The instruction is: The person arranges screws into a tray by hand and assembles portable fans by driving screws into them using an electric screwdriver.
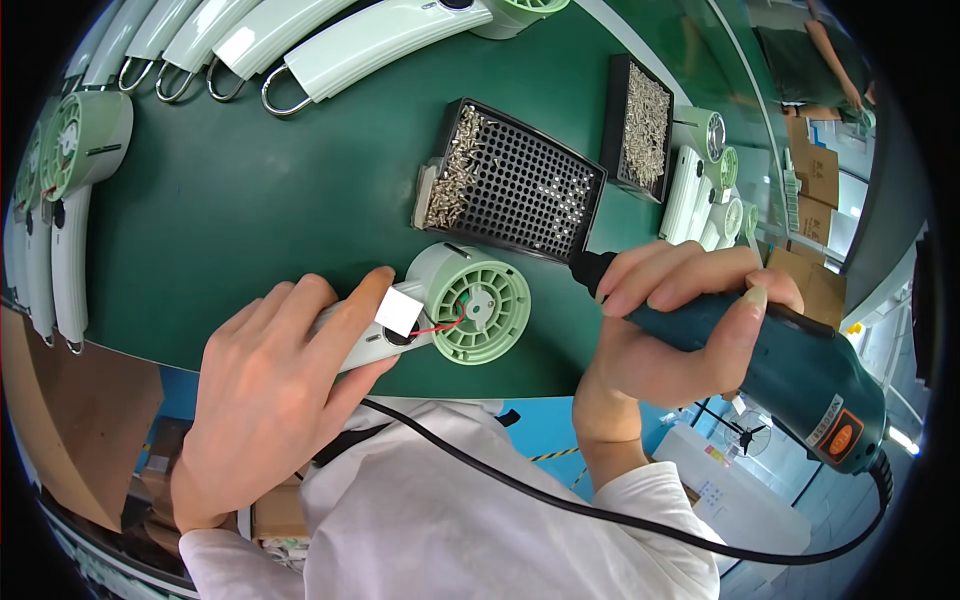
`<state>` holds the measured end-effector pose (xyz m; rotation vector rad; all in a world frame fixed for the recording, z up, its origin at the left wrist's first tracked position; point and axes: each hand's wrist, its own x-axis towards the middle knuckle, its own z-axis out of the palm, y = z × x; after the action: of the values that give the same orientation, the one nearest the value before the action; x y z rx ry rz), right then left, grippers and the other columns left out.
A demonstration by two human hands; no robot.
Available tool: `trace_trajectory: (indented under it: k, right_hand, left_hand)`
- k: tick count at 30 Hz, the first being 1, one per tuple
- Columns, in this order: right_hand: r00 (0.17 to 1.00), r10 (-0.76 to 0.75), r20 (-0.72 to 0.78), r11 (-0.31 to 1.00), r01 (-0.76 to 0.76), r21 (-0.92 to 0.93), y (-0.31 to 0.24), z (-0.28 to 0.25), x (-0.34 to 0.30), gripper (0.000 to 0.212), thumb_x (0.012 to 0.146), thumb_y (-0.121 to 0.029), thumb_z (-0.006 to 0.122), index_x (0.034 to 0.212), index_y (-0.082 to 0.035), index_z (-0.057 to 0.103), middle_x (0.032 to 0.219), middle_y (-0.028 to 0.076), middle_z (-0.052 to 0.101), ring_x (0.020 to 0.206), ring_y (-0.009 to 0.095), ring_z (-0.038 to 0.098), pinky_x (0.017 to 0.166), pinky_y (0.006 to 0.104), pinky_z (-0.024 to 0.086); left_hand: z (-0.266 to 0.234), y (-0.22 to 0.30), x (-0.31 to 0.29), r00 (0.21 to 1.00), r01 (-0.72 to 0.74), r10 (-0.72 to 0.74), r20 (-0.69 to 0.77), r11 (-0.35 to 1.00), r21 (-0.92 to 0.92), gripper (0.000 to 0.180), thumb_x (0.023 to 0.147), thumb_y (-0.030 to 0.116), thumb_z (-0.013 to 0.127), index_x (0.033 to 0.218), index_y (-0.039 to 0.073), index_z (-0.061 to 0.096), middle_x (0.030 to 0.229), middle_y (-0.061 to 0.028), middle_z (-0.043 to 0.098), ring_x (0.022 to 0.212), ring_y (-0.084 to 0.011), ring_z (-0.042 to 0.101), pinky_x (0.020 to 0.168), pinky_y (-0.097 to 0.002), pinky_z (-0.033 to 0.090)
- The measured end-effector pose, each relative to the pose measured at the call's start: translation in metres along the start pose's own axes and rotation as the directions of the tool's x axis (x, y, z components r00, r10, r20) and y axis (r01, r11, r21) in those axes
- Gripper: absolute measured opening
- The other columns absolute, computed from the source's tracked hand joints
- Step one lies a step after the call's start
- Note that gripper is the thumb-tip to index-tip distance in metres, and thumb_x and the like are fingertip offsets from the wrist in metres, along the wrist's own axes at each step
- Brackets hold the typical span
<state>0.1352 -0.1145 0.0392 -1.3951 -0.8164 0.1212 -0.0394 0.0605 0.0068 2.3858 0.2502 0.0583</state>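
My left hand (290, 370) is closed around the white handle of a handheld appliance (478, 312). Its round, pale green head faces up, with a slotted rim, a metal plate in the middle and a red wire running in from the handle. A white square piece (398, 312) lies on the handle by my fingers. In my right hand (690, 320) is a dark teal electric screwdriver (800, 375), gripped near its black nose. That nose points at the near right corner of a black perforated screw tray (520, 160); the tray's left end holds loose screws (456, 175), and some fill its holes.
A black box of screws (645, 130) stands beyond the tray. More white handles (385, 45) line the far left, with another green-headed appliance (95, 145) at left and several at right. The screwdriver's black cable (560, 500) loops across my front. A person (820, 60) stands far right.
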Motion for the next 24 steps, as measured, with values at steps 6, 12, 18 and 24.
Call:
trace_trajectory:
  k: [6,12,18,24]
  right_hand:
    - [0.998,0.010,-0.062,0.999,-0.007,0.043,0.001,0.004,0.000,0.022,0.099,-0.024,0.048,0.110,-0.011,0.035,0.065,0.014,0.051,0.045,0.026,0.052,0.043,0.0420,0.049]
    - [0.999,-0.002,-0.036,0.998,0.004,0.067,0.002,0.003,0.003,0.019,0.098,-0.021,0.048,0.106,-0.010,0.035,0.065,0.014,0.051,0.045,0.026,0.052,0.043,0.0410,0.050]
    - [1.000,-0.018,0.017,1.000,0.017,0.012,0.003,0.003,0.005,0.020,0.098,-0.021,0.050,0.104,-0.008,0.036,0.068,0.016,0.054,0.046,0.026,0.054,0.043,0.0403,0.051]
    - [0.993,-0.033,-0.115,0.998,0.039,0.049,-0.013,0.009,0.004,0.022,0.099,-0.026,0.046,0.110,-0.010,0.037,0.066,0.013,0.050,0.042,0.026,0.050,0.040,0.0409,0.048]
  left_hand:
    - [-0.001,0.001,0.000,1.000,0.018,-0.018,0.015,1.000,0.008,0.052,0.070,0.018,0.078,0.117,0.004,0.063,0.081,-0.0082,0.053,0.069,-0.0259,0.055,0.061,-0.0374,0.045]
    - [-0.001,0.002,0.001,1.000,0.010,-0.010,0.015,1.000,0.005,0.051,0.070,0.018,0.078,0.117,0.004,0.064,0.081,-0.0085,0.053,0.069,-0.0264,0.055,0.061,-0.0375,0.046]
    - [-0.002,0.002,0.001,1.000,0.009,-0.009,0.018,1.000,0.007,0.051,0.070,0.019,0.078,0.117,0.004,0.064,0.081,-0.0089,0.053,0.069,-0.0267,0.055,0.061,-0.0377,0.046]
    - [-0.001,0.002,0.001,1.000,-0.016,0.016,0.002,1.000,0.015,0.051,0.071,0.020,0.077,0.118,0.004,0.064,0.080,-0.0081,0.053,0.068,-0.0255,0.054,0.060,-0.0369,0.045]
